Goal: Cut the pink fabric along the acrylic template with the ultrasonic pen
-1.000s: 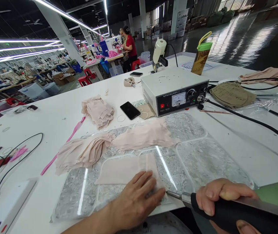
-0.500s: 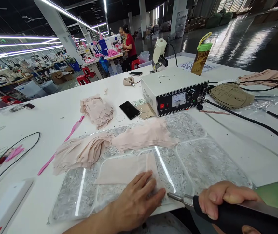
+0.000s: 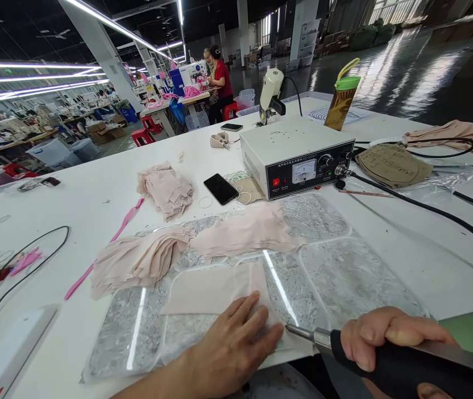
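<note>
My left hand (image 3: pixel 232 343) lies flat, fingers together, pressing a beige fabric piece (image 3: pixel 211 291) onto a scratched glass plate (image 3: pixel 344 277) at the table's near edge. My right hand (image 3: pixel 390 338) grips the black handle of a cutting tool (image 3: pixel 406 366); its metal tip (image 3: pixel 298 331) touches the fabric's right edge beside my left fingertips. Two stacks of beige fabric pieces (image 3: pixel 137 260) (image 3: pixel 247 230) rest on the far part of the plate.
A white control box (image 3: pixel 298 155) with dial and cable stands behind the plate. A black phone (image 3: pixel 220 188), another beige stack (image 3: pixel 165 188), a pink strip (image 3: pixel 107 244), a green-capped bottle (image 3: pixel 342 97) and black cables lie on the white table (image 3: pixel 406 244). People work at the far tables.
Almost nothing has moved. The tool tip has stayed at the fabric's right edge, and the view has shifted slightly.
</note>
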Action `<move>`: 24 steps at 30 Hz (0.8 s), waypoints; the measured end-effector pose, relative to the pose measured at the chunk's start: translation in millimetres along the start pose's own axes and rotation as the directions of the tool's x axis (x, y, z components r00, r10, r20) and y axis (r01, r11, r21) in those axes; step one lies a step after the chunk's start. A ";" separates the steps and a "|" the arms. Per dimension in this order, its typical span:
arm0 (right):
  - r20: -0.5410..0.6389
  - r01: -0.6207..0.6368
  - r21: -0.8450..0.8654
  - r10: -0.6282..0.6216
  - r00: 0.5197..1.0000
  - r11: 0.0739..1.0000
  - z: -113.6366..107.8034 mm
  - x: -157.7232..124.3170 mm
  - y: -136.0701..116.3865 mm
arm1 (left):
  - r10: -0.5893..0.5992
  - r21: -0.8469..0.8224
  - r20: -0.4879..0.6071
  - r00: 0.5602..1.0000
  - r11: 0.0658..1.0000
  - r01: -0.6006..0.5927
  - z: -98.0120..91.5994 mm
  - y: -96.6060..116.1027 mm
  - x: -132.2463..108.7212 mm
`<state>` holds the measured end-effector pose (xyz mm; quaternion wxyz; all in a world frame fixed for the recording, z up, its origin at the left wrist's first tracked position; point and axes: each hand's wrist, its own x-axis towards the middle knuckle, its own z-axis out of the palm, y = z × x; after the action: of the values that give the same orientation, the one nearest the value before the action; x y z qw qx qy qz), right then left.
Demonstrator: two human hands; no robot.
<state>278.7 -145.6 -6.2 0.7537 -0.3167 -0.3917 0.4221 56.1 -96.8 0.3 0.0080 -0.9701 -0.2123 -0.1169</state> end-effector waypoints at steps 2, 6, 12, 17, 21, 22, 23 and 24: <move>-0.015 0.003 0.006 -0.003 1.000 1.000 5.9 4.8 -3.7 | 0.003 0.001 -0.007 1.000 1.000 -0.003 -0.1 0.0 0.5; -0.002 0.027 -0.019 -0.027 1.000 0.999 20.6 20.7 -2.2 | 0.002 0.002 -0.011 1.000 1.000 -0.002 0.8 0.2 0.0; 0.045 0.056 0.085 -0.060 0.997 0.995 30.5 36.0 25.9 | 0.009 0.002 -0.023 1.000 1.000 -0.009 2.5 -1.8 -0.5; 0.079 0.065 0.069 -0.070 0.994 0.996 28.8 35.7 34.6 | 0.040 -0.046 -0.028 0.999 0.998 -0.042 1.7 -5.6 2.5; 0.090 0.071 0.083 -0.079 0.993 0.994 30.7 37.1 32.2 | 0.049 -0.061 -0.003 0.999 0.997 -0.049 1.9 -7.6 2.8; 0.088 0.074 0.087 -0.081 0.993 0.994 31.6 37.9 31.5 | 0.048 -0.060 0.003 0.999 0.997 -0.048 2.3 -7.9 2.4; 0.085 0.077 0.090 -0.085 0.993 0.993 32.5 38.6 30.9 | 0.048 -0.059 0.010 0.999 0.997 -0.048 2.7 -8.0 2.0; 0.081 0.080 0.093 -0.087 0.993 0.992 33.3 39.3 30.5 | 0.051 -0.058 0.017 0.999 0.997 -0.050 3.0 -8.0 1.5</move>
<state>251.5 -92.5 -1.8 0.7669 -0.2477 -0.4168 0.4204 54.8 -88.7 -2.6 -0.0188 -0.9760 -0.1846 -0.1139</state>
